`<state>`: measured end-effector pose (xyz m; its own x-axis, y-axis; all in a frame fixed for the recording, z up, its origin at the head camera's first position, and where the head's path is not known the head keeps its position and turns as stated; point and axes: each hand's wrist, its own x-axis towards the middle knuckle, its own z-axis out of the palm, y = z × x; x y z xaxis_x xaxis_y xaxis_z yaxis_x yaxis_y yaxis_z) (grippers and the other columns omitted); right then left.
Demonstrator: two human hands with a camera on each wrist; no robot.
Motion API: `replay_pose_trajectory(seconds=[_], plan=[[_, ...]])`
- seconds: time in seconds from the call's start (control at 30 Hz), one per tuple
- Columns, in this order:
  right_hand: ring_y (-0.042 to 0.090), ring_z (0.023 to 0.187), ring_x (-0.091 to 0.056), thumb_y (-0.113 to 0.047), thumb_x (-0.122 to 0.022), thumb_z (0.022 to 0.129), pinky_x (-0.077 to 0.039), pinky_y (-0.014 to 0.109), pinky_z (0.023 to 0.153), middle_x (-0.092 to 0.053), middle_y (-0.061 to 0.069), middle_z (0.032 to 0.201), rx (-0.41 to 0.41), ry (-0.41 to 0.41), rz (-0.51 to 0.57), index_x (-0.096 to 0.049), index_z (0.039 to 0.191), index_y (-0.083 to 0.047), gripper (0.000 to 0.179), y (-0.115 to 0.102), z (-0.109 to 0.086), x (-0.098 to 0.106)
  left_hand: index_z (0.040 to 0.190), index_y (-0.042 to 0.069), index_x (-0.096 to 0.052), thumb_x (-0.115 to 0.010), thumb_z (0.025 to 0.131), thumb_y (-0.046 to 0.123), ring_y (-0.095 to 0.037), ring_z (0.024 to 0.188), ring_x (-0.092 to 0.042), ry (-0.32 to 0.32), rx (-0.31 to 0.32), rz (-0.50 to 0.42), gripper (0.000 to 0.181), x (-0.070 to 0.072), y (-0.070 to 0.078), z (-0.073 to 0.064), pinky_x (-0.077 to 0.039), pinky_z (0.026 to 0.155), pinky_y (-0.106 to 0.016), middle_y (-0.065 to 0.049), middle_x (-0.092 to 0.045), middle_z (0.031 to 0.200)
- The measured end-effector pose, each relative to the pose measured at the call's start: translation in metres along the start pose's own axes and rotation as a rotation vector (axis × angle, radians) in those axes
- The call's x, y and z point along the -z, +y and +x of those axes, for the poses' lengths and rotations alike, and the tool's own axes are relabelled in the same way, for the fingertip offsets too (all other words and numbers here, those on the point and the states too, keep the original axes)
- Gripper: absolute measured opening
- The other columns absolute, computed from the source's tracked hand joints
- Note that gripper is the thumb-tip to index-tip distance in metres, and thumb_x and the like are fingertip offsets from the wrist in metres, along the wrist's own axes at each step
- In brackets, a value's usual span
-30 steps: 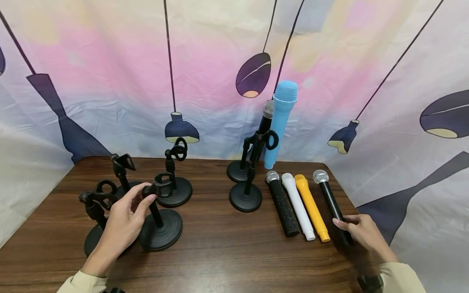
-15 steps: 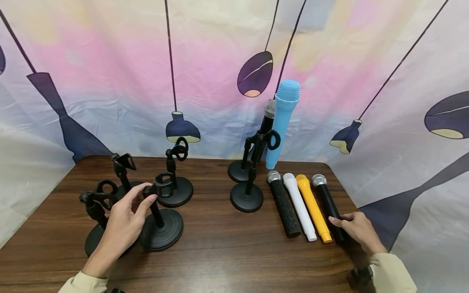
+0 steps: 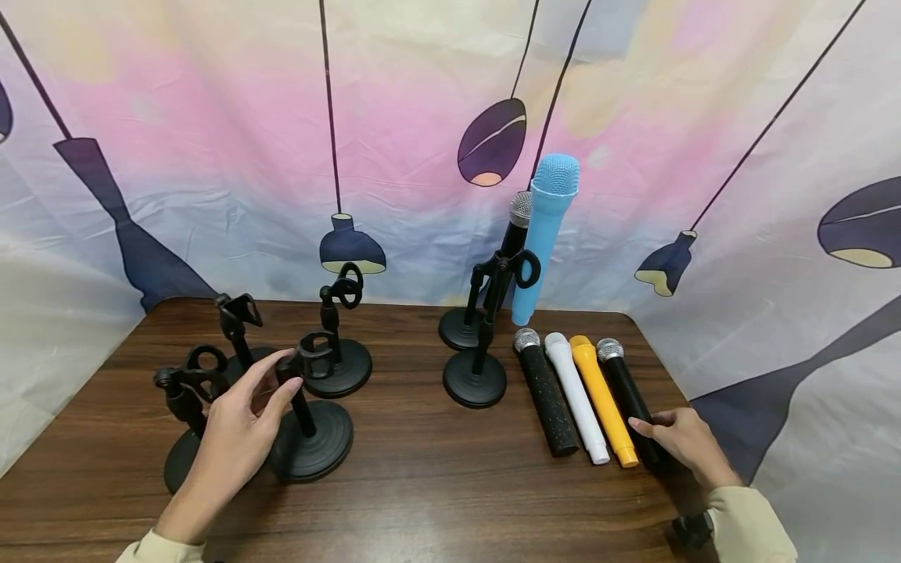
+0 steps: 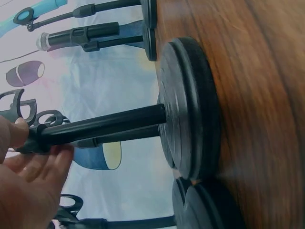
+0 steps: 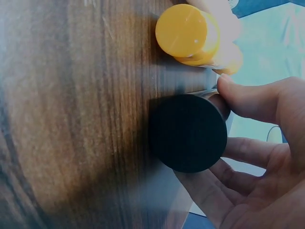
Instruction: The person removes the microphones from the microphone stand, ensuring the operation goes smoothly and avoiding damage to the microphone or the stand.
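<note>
My left hand (image 3: 242,426) pinches the upper post of a black desktop microphone stand (image 3: 313,442), just below its ring clip; the round base stands on the table. On the right, my right hand (image 3: 688,442) grips the lower handle of a black microphone (image 3: 629,389) with a silver mesh head. It lies beside a yellow microphone (image 3: 603,403), a white microphone (image 3: 577,399) and a speckled black microphone (image 3: 547,395), roughly in a row. In the right wrist view, thumb and fingers reach around the black handle's end (image 5: 188,133).
Several more black stands, one nearby (image 3: 184,407), cluster around my left hand. Two stands at the back centre sit close together, the front one (image 3: 475,379) with a bare clip. A silver-headed microphone (image 3: 517,219) and a tall blue microphone (image 3: 545,234) rise there. Patterned cloth (image 3: 422,156) hangs behind the table.
My right hand has moved left with the black microphone, bringing it closer alongside the yellow one. The left hand keeps its hold on the stand, which has not moved.
</note>
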<state>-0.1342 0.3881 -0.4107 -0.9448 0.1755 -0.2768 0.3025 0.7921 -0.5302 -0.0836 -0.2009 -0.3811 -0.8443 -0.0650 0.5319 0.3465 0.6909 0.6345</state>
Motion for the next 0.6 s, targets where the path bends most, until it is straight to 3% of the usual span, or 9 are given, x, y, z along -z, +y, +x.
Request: replay_pose_trajectory(seconds=[0.07, 0.17, 0.3, 0.4, 0.47, 0.53, 0.6], plan=[[0.058, 0.119, -0.050, -0.068, -0.066, 0.088, -0.049, 0.060, 0.089, -0.046, 0.041, 0.138, 0.002, 0.006, -0.011, -0.052, 0.134, 0.018, 0.099, 0.000, 0.000, 0.000, 0.144, 0.007, -0.055, -0.069, 0.100, 0.017, -0.026, 0.089, -0.069, 0.010, -0.002, 0.045, 0.047, 0.002, 0.000, -0.004, -0.054, 0.068, -0.034, -0.012, -0.066, 0.101], [0.056, 0.118, -0.052, -0.068, -0.065, 0.089, -0.050, 0.058, 0.087, -0.049, 0.040, 0.136, 0.013, 0.016, -0.024, -0.054, 0.133, 0.018, 0.097, 0.001, -0.002, 0.000, 0.140, 0.000, -0.057, -0.072, 0.097, 0.016, -0.037, 0.096, -0.070, 0.020, 0.000, 0.105, 0.049, 0.005, 0.002, -0.009, -0.054, 0.075, -0.054, -0.020, -0.069, 0.112], [0.055, 0.119, -0.051, -0.064, -0.064, 0.091, -0.050, 0.058, 0.089, -0.050, 0.039, 0.137, 0.024, 0.033, -0.029, -0.055, 0.132, 0.018, 0.092, 0.001, -0.003, 0.002, 0.128, -0.003, -0.065, -0.075, 0.095, 0.017, -0.039, 0.088, -0.071, 0.032, 0.029, 0.197, 0.040, 0.010, 0.009, -0.019, -0.052, 0.070, -0.060, -0.021, -0.073, 0.105], [0.050, 0.111, -0.058, -0.063, -0.066, 0.091, -0.052, 0.054, 0.085, -0.057, 0.036, 0.129, 0.023, 0.047, -0.011, -0.057, 0.131, 0.015, 0.088, 0.000, -0.005, 0.005, 0.115, 0.000, -0.072, -0.077, 0.093, 0.020, -0.036, 0.079, -0.071, 0.058, 0.046, 0.265, 0.030, 0.015, 0.017, -0.026, -0.051, 0.064, -0.059, -0.016, -0.075, 0.093], [0.043, 0.102, -0.063, -0.062, -0.067, 0.091, -0.053, 0.050, 0.081, -0.064, 0.031, 0.120, 0.029, 0.073, 0.003, -0.061, 0.129, 0.013, 0.085, -0.001, -0.007, 0.009, 0.109, 0.004, -0.075, -0.077, 0.092, 0.019, -0.028, 0.073, -0.070, 0.060, 0.036, 0.271, 0.023, 0.018, 0.022, -0.029, -0.053, 0.062, -0.052, -0.009, -0.075, 0.086], [0.040, 0.100, -0.064, -0.061, -0.068, 0.091, -0.052, 0.050, 0.080, -0.067, 0.027, 0.115, 0.046, 0.120, -0.003, -0.064, 0.126, 0.010, 0.079, -0.003, -0.010, 0.013, 0.107, 0.008, -0.076, -0.077, 0.093, 0.017, -0.016, 0.069, -0.069, 0.028, 0.009, 0.230, 0.017, 0.020, 0.027, -0.031, -0.055, 0.061, -0.041, 0.001, -0.073, 0.081], [0.043, 0.101, -0.064, -0.058, -0.069, 0.092, -0.050, 0.052, 0.082, -0.070, 0.026, 0.112, 0.075, 0.183, -0.022, -0.067, 0.123, 0.008, 0.073, -0.006, -0.014, 0.016, 0.106, 0.013, -0.076, -0.075, 0.095, 0.015, -0.006, 0.066, -0.065, -0.051, -0.021, 0.133, 0.012, 0.020, 0.033, -0.033, -0.054, 0.057, -0.030, 0.010, -0.071, 0.078]])
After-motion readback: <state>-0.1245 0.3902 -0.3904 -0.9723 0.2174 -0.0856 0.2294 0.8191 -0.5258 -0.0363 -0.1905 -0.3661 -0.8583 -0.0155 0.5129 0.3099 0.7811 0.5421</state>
